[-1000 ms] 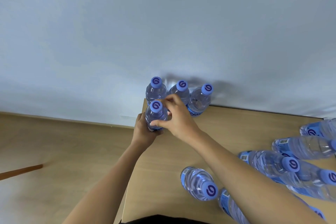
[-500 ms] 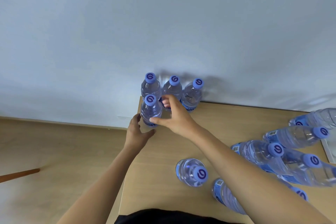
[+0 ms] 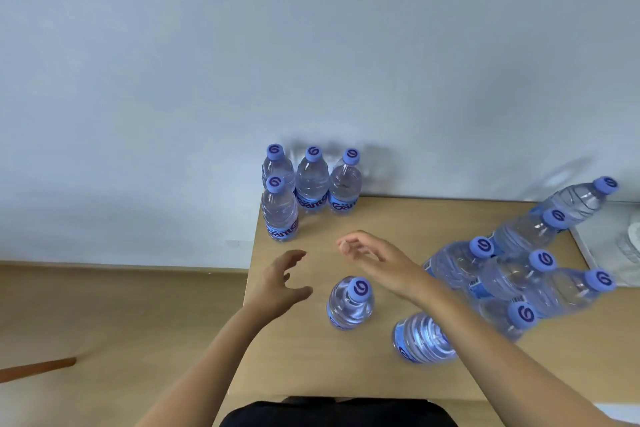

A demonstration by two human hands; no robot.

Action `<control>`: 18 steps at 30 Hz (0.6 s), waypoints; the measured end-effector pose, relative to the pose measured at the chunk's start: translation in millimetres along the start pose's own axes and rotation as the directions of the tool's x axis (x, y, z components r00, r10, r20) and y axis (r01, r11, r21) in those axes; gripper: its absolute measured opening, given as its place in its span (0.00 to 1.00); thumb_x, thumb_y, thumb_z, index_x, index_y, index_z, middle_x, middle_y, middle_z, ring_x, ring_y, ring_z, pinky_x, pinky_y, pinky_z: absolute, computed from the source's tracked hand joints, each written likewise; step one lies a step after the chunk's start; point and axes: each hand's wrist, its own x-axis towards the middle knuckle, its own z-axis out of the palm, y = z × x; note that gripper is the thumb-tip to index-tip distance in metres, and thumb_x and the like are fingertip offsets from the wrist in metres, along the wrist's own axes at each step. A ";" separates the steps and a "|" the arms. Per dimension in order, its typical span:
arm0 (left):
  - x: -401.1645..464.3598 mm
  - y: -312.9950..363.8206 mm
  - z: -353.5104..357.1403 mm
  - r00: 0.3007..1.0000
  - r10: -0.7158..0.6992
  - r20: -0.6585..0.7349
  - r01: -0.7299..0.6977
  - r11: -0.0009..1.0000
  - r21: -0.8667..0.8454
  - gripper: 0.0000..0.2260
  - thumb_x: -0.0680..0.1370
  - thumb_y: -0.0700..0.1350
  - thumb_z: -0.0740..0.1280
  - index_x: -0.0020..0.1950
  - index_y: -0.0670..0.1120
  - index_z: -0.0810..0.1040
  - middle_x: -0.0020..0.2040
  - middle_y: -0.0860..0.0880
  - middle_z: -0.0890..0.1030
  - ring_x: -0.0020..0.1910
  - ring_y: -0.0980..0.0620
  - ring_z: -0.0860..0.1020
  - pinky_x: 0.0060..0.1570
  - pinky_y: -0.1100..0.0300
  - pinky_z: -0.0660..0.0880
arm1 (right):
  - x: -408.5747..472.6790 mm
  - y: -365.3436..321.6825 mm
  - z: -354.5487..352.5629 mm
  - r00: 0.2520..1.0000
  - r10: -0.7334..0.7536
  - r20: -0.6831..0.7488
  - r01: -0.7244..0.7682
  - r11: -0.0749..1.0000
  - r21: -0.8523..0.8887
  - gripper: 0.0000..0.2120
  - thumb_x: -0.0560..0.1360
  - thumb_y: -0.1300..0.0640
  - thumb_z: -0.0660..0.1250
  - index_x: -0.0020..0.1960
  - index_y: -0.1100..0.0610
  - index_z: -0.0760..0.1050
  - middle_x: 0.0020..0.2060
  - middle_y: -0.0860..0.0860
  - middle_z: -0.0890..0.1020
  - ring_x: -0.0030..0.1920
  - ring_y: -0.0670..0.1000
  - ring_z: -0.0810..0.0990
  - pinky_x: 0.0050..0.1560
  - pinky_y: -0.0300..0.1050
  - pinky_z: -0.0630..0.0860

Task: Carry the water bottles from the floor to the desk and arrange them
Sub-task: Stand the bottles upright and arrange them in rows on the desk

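Three clear water bottles with blue caps stand in a row (image 3: 312,180) against the wall at the desk's (image 3: 398,218) back left corner. A fourth bottle (image 3: 280,213) stands just in front of the leftmost one. My left hand (image 3: 282,284) hovers over the desk's left edge, fingers spread and empty. My right hand (image 3: 375,262) hangs in the air above the desk, fingers loosely curved, holding nothing. One upright bottle (image 3: 350,303) stands between and below the hands. Another bottle (image 3: 422,338) stands partly under my right forearm.
Several more bottles (image 3: 512,274) are crowded together at the desk's right side. A white tray (image 3: 602,250) lies at the far right edge. The wood floor (image 3: 104,322) shows on the left, with a brown stick (image 3: 38,369) on it. A pale wall rises behind.
Both hands have let go of the front left bottle and drawn back toward me; it now stands alone in front of the row. The camera has tilted up a little.
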 end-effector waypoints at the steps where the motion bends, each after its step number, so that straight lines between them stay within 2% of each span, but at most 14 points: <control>1: -3.8 1.8 3.7 0.999 0.010 0.050 -0.011 1.000 0.011 0.28 0.69 0.36 0.75 0.66 0.50 0.72 0.62 0.53 0.75 0.65 0.55 0.72 0.64 0.60 0.69 | -8.1 2.5 0.5 0.999 0.007 0.042 -0.008 1.000 0.002 0.24 0.67 0.24 0.63 0.55 0.38 0.76 0.54 0.35 0.80 0.58 0.34 0.76 0.56 0.27 0.70; 4: -13.1 5.2 16.0 0.990 0.036 0.138 -0.044 0.997 0.059 0.27 0.70 0.37 0.74 0.67 0.49 0.72 0.62 0.53 0.75 0.65 0.55 0.72 0.62 0.62 0.69 | -21.1 8.6 6.8 0.990 0.041 0.135 -0.033 0.998 -0.059 0.29 0.60 0.24 0.68 0.57 0.36 0.74 0.59 0.36 0.78 0.61 0.33 0.74 0.61 0.32 0.70; 8: -23.0 4.9 27.2 0.977 0.029 0.211 -0.052 0.993 0.102 0.27 0.71 0.40 0.74 0.68 0.50 0.71 0.63 0.54 0.75 0.65 0.58 0.71 0.59 0.65 0.69 | -23.0 13.4 17.3 0.990 0.067 0.127 -0.046 0.985 -0.165 0.30 0.59 0.34 0.78 0.58 0.38 0.75 0.55 0.37 0.80 0.53 0.34 0.78 0.52 0.28 0.73; 12: -28.9 2.0 33.1 0.962 0.015 0.272 -0.044 0.994 0.103 0.28 0.69 0.40 0.75 0.65 0.57 0.70 0.61 0.57 0.76 0.63 0.59 0.72 0.60 0.63 0.69 | -18.3 17.1 28.0 0.999 0.043 -0.029 -0.046 0.995 -0.091 0.20 0.65 0.46 0.80 0.53 0.49 0.81 0.49 0.43 0.84 0.50 0.40 0.81 0.53 0.37 0.77; 14: -31.2 3.9 36.7 0.957 0.023 0.288 -0.051 0.995 0.089 0.31 0.68 0.43 0.77 0.66 0.58 0.68 0.62 0.57 0.76 0.62 0.63 0.72 0.57 0.69 0.68 | -15.6 13.0 30.4 0.990 0.032 -0.134 -0.035 0.999 -0.020 0.15 0.67 0.48 0.80 0.49 0.55 0.82 0.46 0.46 0.85 0.49 0.44 0.83 0.55 0.43 0.78; 16: -34.1 8.3 41.2 0.965 0.062 0.256 -0.076 0.996 0.044 0.33 0.66 0.46 0.79 0.66 0.59 0.68 0.62 0.58 0.77 0.59 0.68 0.73 0.53 0.74 0.68 | -13.0 4.2 29.9 0.976 0.051 -0.211 -0.044 0.998 0.036 0.15 0.68 0.48 0.79 0.47 0.57 0.83 0.44 0.49 0.86 0.49 0.48 0.84 0.55 0.46 0.79; 18: -36.4 13.4 46.9 0.977 0.116 0.176 -0.113 0.993 -0.030 0.37 0.63 0.48 0.81 0.67 0.58 0.68 0.62 0.58 0.78 0.59 0.66 0.75 0.54 0.72 0.70 | -10.5 -7.2 26.4 0.965 0.066 -0.253 -0.048 0.996 0.073 0.15 0.68 0.46 0.78 0.44 0.56 0.83 0.41 0.50 0.86 0.47 0.49 0.84 0.52 0.45 0.79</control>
